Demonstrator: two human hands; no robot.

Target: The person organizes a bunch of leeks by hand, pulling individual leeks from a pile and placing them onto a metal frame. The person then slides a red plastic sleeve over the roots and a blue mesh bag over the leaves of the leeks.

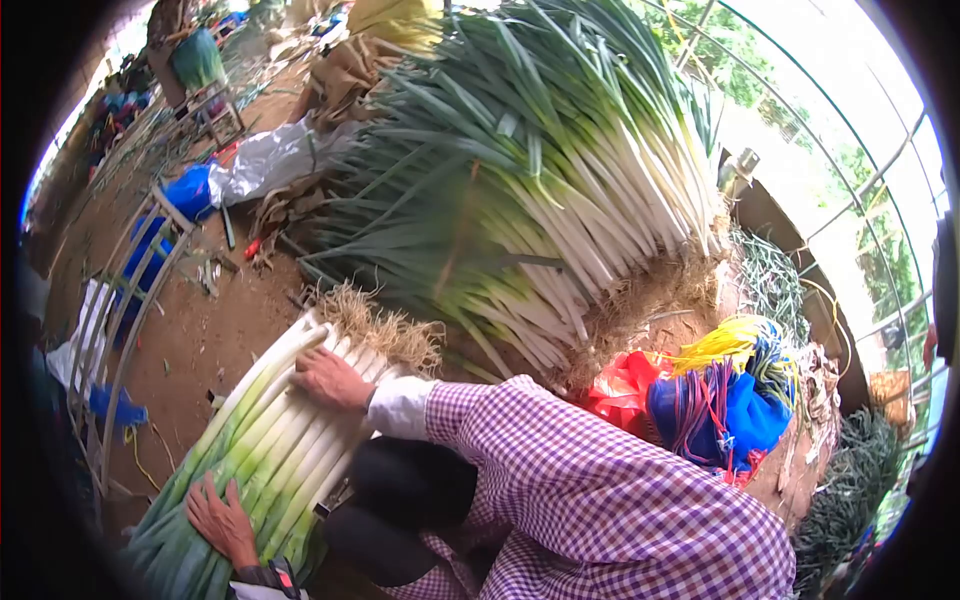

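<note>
left hand lies flat on the leek bundle, right hand near its roots, beside a leek pile.

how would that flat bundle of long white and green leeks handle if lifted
Probably heavy: the bundle of long white and green leeks packs many thick stalks. Likely stiff at white ends, floppy at green leaves. No tie shows, so stalks may slide apart.

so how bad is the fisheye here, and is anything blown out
Head view: strong fisheye bend, the frame poles curve and a black vignette rings the picture; the sky at upper right is blown out; the leek bundle under the left hand and right hand is softly lit, without hard shadows.
</note>
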